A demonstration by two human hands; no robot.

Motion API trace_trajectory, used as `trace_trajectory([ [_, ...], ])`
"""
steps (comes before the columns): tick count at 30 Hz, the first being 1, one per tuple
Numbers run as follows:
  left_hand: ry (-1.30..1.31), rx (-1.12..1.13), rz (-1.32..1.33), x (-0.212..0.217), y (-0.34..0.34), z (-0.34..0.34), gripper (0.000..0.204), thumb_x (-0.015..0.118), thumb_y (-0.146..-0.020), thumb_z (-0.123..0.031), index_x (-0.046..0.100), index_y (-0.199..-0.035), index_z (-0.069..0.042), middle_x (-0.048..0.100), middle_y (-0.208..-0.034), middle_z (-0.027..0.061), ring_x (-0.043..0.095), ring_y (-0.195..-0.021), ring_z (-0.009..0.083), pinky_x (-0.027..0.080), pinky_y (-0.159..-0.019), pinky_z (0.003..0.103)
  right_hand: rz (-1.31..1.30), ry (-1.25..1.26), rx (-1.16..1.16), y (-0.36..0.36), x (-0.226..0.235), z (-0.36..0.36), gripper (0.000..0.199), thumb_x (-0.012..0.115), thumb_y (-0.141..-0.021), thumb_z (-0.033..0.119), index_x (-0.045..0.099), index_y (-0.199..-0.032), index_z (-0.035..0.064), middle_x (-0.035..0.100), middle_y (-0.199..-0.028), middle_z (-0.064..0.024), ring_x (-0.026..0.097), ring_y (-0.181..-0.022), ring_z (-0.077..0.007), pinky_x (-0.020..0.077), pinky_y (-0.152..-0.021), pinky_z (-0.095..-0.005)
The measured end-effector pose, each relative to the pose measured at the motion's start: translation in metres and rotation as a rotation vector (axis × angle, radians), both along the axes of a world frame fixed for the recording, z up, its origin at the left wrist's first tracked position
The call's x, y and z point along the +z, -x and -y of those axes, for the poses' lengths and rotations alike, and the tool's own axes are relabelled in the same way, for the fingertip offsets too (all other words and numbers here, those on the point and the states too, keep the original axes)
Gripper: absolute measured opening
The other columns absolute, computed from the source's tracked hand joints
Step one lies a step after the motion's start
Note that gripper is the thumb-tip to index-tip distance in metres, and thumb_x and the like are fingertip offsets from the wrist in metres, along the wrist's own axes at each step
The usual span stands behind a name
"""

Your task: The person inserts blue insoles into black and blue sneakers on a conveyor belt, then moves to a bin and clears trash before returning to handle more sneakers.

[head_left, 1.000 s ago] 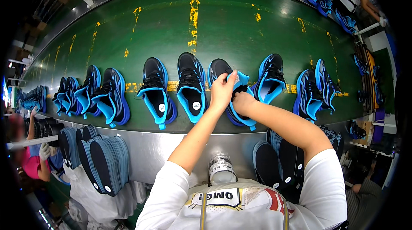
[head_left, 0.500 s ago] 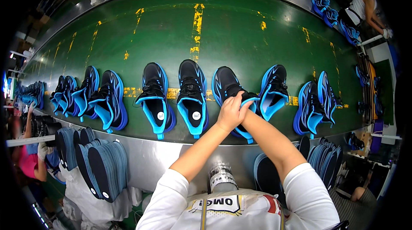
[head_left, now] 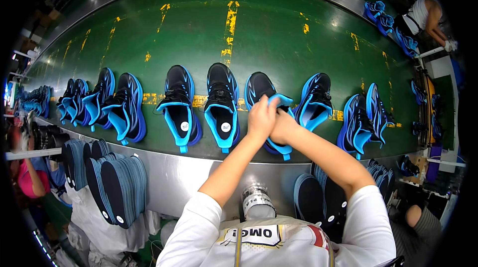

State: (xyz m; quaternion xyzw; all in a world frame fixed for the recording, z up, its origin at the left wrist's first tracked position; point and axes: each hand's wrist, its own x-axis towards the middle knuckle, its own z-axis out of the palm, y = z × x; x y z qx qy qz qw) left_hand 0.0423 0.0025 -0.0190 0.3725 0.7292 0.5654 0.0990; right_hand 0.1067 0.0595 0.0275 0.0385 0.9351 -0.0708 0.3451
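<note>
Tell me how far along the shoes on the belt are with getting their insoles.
Two shoes left of the hands already show insoles with round stickers. Left hand and right hand are working an insole into the third shoe. The shoe to its right looks untouched; stacked insoles wait below.

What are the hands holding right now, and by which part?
Both hands, left hand and right hand, are on one black-and-blue shoe on the green belt, gripping around its blue opening and tongue.

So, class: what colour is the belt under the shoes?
Green belt with worn yellow markings, seen in the head view.
</note>
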Motion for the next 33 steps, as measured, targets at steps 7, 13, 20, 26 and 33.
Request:
trace_trajectory([
  [7,0.171,0.069,-0.209,0.018,0.017,-0.008,0.030,0.058,-0.080,-0.025,0.048,-0.098,-0.002,0.049,-0.065,0.0105,0.050,-0.060,0.0259,0.039,-0.054,0.035,0.329,0.174,-0.219,-0.018,0.048,0.019,0.052,0.038,-0.074,0.038,0.064,-0.084,-0.0057,0.061,-0.085,-0.0201,0.056,-0.095,-0.0239,0.0017,-0.107,-0.0401],
  [13,0.087,-0.200,-0.806,0.021,0.027,-0.003,0.024,0.062,-0.067,-0.015,0.048,-0.086,-0.009,0.041,-0.071,0.0075,0.048,-0.066,0.0249,0.037,-0.057,0.035,0.034,0.124,-0.195,-0.038,0.027,0.017,0.050,0.049,-0.070,0.024,0.051,-0.106,-0.0117,0.062,-0.077,-0.0186,0.060,-0.083,-0.0258,0.0109,-0.106,-0.0369],
  [20,0.264,-0.426,-0.713,0.025,0.037,0.006,0.035,0.068,-0.062,-0.016,0.044,-0.086,-0.006,0.042,-0.083,0.0098,0.049,-0.076,0.0262,0.041,-0.062,0.036,0.255,0.100,-0.190,-0.026,0.013,0.025,0.070,0.042,-0.070,0.019,0.022,-0.126,-0.0168,0.057,-0.104,-0.0228,0.053,-0.105,-0.0211,0.0045,-0.107,-0.0349],
  [26,0.311,-0.464,-0.623,0.025,0.034,-0.003,0.029,0.064,-0.068,-0.013,0.043,-0.086,-0.004,0.042,-0.085,0.0130,0.051,-0.078,0.0305,0.043,-0.066,0.040,-0.075,0.052,-0.265,-0.043,0.023,0.028,0.051,0.050,-0.073,0.028,0.047,-0.107,-0.0105,0.061,-0.088,-0.0179,0.056,-0.094,-0.0238,0.0082,-0.106,-0.0382],
  [33,0.156,-0.301,-0.751,0.027,0.025,0.027,0.024,0.064,-0.065,-0.010,0.046,-0.080,-0.005,0.044,-0.076,0.0110,0.050,-0.070,0.0281,0.042,-0.059,0.036,-0.892,0.107,-0.634,-0.124,0.014,0.076,0.023,0.065,-0.070,0.010,0.059,-0.091,0.0027,0.050,-0.101,-0.0149,0.053,-0.085,-0.0303,0.0412,-0.078,-0.0405],
])
